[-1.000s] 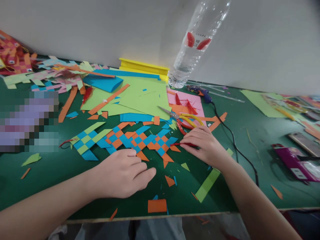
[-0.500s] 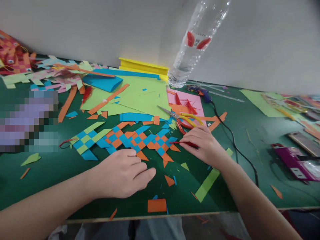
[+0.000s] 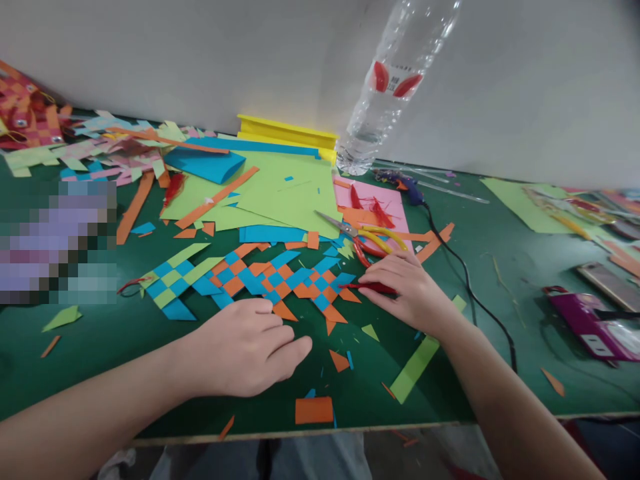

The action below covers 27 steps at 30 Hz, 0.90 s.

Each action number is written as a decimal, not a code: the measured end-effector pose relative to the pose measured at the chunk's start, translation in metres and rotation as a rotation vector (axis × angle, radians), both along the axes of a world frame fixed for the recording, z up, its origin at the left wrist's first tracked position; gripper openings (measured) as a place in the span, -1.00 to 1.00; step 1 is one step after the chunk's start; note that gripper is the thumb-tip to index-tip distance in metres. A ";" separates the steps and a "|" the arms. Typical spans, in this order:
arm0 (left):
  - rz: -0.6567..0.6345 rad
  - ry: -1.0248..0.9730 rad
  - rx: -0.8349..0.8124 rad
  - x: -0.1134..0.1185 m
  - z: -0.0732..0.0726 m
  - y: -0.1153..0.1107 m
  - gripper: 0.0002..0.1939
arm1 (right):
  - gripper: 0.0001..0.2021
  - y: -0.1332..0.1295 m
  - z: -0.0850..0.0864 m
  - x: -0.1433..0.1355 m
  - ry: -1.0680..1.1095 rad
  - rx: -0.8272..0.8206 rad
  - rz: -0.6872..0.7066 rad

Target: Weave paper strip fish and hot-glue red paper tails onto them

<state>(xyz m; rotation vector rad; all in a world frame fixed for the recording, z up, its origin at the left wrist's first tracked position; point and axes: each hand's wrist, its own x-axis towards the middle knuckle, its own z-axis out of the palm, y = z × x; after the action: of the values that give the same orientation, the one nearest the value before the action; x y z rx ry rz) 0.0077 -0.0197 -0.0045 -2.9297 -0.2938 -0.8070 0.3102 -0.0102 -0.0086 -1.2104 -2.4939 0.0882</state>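
Note:
My right hand [image 3: 407, 287] pinches a red tassel [image 3: 376, 288], whose tip touches the tail end of a woven paper fish in blue and orange [image 3: 323, 287]. More woven orange-and-blue paper fish [image 3: 277, 280] lie in a row to the left, partly overlapping. At the row's left end is a green-and-blue woven fish [image 3: 175, 280] with a red cord loop [image 3: 131, 287]. My left hand [image 3: 250, 347] rests on the table just below the row, its fingers curled with nothing seen in them. Scissors with orange and yellow handles [image 3: 357, 235] lie just beyond my right hand.
Green, blue and pink paper sheets [image 3: 290, 193] lie behind the row, near a yellow channel strip [image 3: 287, 130] and a leaning water bottle [image 3: 385, 93]. A glue gun [image 3: 407, 187] trails a black cord rightward. Paper scraps [image 3: 313, 411] lie along the front; a purple case [image 3: 595, 327] sits right.

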 end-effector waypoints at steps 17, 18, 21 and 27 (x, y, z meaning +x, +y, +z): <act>-0.003 -0.002 0.005 0.000 0.001 0.000 -0.83 | -0.94 0.000 0.000 0.000 0.013 0.063 0.007; -0.003 -0.002 0.005 0.000 0.001 0.000 -0.84 | -0.94 0.000 0.000 0.000 0.014 0.060 0.005; -0.004 -0.005 0.004 0.000 0.001 0.000 -0.83 | -0.93 0.000 0.000 -0.002 0.015 0.039 0.009; 0.002 -0.001 0.012 0.001 0.002 -0.001 -0.82 | -0.92 0.001 0.001 -0.005 0.022 0.020 0.040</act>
<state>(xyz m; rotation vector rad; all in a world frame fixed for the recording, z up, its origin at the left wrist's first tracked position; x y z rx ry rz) 0.0086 -0.0202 -0.0026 -2.9175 -0.2903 -0.8079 0.3055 -0.0090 -0.0072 -1.1458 -2.4941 0.0866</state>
